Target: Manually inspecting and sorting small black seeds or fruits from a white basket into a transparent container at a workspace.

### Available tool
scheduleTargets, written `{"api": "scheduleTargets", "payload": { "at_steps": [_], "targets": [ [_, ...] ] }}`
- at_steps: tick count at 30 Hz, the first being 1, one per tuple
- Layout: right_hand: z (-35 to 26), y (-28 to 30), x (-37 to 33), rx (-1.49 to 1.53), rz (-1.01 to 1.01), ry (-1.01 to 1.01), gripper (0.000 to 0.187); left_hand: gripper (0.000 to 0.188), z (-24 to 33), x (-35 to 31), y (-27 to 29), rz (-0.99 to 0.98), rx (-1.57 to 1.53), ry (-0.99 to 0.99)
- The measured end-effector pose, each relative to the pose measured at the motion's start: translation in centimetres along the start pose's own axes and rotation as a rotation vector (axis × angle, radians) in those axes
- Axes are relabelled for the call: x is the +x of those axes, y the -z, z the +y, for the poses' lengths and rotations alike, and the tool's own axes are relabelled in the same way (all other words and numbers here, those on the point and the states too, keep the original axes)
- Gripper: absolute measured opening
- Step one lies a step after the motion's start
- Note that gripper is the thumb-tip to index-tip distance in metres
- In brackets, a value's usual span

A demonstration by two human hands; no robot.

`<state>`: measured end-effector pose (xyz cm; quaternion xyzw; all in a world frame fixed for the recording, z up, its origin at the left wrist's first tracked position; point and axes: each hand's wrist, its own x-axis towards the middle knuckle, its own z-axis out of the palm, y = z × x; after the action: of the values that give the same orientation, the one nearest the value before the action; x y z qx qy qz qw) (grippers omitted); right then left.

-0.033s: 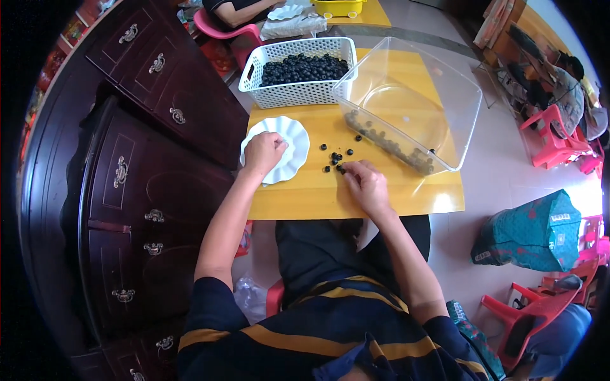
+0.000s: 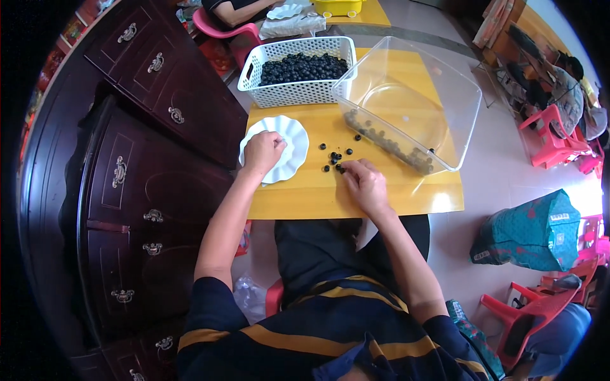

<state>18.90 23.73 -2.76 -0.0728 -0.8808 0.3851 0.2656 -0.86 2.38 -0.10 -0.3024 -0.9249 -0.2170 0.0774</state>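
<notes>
My left hand (image 2: 264, 151) rests over a white plate with a wavy rim (image 2: 294, 166). Its fingers are closed together, and whatever they might hold is hidden. To the right, my right hand (image 2: 367, 184) is on the yellow tabletop (image 2: 298, 202), thumb and fingertips pinched at a small black bead-like ball (image 2: 339, 167) at the near edge of a loose group. Several more such balls (image 2: 334, 156) lie scattered just beyond those fingertips. A clear plastic bin (image 2: 467, 130), tilted on the table, has more of the dark balls gathered along its lower side.
Behind the plate stands a white perforated basket (image 2: 295, 96) heaped with black balls. Dark wooden drawers (image 2: 149, 120) rise close on the left. On the floor at right are a teal bag (image 2: 534, 232) and red plastic chairs (image 2: 540, 311). Another person (image 2: 232, 13) sits at a far table.
</notes>
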Motion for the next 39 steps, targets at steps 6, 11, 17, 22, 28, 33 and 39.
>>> {"api": "scheduleTargets", "payload": {
  "at_steps": [6, 11, 17, 22, 28, 33, 39],
  "targets": [
    [-1.1, -0.4, 0.8, -0.087, -0.054, -0.038, 0.023, 0.016, -0.1, -0.4, -0.2, -0.016, -0.030, 0.005],
    [-0.9, -1.2, 1.1, -0.162, -0.047, -0.069, 0.021, 0.012, -0.1, -2.1, 0.5, 0.060, -0.185, 0.020],
    [-0.1, -1.3, 0.6, -0.181, -0.058, -0.039, 0.012, 0.006, 1.9, -5.2, 2.5, 0.037, -0.553, 0.117],
    [0.6, -1.2, 0.3, -0.154, -0.034, -0.011, 0.007, 0.006, 4.8, -8.7, 2.3, -0.028, -0.883, 0.157],
    [-1.1, -0.4, -0.2, -0.190, -0.009, 0.011, 0.022, 0.011, 8.8, -11.9, -0.1, 0.013, -0.560, -0.066],
    [-4.1, 0.2, -2.2, -0.044, -0.075, 0.185, 0.027, 0.016, 9.5, -12.2, -1.1, 0.005, -0.371, -0.137],
    [-3.3, -2.0, -3.9, -0.124, -0.117, 0.165, 0.009, 0.012, 9.3, -12.4, -2.0, 0.059, -0.380, -0.137]
  ]
}}
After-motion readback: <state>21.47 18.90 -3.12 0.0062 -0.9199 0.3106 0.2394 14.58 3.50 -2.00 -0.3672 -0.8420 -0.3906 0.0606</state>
